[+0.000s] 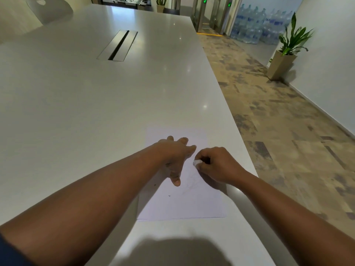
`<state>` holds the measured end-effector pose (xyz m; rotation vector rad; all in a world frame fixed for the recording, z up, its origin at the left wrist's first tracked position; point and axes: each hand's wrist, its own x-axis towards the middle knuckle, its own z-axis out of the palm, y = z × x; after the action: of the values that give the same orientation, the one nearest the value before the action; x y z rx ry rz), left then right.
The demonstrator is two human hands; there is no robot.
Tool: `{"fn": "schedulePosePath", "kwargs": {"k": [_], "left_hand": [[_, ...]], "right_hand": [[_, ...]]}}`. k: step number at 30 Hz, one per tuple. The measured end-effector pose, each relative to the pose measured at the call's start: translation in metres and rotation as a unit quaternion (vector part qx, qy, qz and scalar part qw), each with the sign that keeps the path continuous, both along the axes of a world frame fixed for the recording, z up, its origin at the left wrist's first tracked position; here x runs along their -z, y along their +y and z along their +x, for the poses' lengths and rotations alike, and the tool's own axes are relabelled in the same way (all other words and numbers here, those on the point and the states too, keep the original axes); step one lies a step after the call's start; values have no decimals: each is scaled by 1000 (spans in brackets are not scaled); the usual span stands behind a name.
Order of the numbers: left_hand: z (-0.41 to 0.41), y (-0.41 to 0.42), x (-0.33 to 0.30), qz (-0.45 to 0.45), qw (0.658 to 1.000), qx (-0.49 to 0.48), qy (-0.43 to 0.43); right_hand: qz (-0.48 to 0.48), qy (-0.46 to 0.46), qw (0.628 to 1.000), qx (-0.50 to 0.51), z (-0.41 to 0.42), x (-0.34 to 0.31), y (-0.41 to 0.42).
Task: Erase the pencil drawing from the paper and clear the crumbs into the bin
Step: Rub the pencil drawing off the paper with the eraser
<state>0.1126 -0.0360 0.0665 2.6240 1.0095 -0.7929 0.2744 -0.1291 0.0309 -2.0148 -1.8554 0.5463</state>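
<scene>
A white sheet of paper point(184, 204) lies near the right edge of the table point(96, 104). Faint pencil lines point(190, 182) show in its middle. My left hand point(175, 158) rests flat on the sheet's upper left part, fingers spread, holding nothing. My right hand point(217, 165) is closed around a small white eraser point(197, 162), whose tip touches the paper just right of my left fingers. A few dark crumbs point(169, 195) lie on the sheet's left side and on the table beside it. No bin is in view.
The table's right edge runs close to the paper, with carpeted floor point(278, 131) beyond. A cable hatch point(118, 46) sits in the table's middle. A potted plant point(286, 54) stands by the right wall, water bottles point(255, 25) behind it.
</scene>
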Motion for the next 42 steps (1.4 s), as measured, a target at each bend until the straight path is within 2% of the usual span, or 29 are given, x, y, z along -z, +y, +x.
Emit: {"fn": "schedulePosePath", "kwargs": {"k": [4,8,12,15,19,23,28,31,32,35,39,42], "left_hand": [[0,-3,-5,-16,1000,4,4],[-1,-5,-8,-12,1000,17,11],[0,-6,-8,-14,1000,16,15],[2,-5,-6,-7,999,21,31],[3,-4,-5,-8,999,22,39],[3,-4,-4,-1,999,23,48],[3,-3,-2,-5,999,23,46],[4,-3,0,-2,999,25,45],[4,-3,1,-1,999,25,45],[4,-1,2,-3,999,24,44],[6,0,4,-2,999,24,48],[6,1,6,3,998,30,49]], "right_hand": [[17,6,1000,13,0,1,-16],[-12,45,997,-59,-18,2,-33],[17,41,999,-9,-13,6,-31],[0,68,996,-59,-27,9,-42],[41,58,998,0,-15,11,-32],[14,75,995,-70,-39,14,-46],[70,44,997,5,-27,18,-43],[42,47,995,-80,-51,16,-61],[42,44,995,-80,-47,17,-62],[68,40,997,-20,-30,20,-57],[45,68,994,-71,-45,21,-69],[64,69,996,0,-28,21,-64]]}}
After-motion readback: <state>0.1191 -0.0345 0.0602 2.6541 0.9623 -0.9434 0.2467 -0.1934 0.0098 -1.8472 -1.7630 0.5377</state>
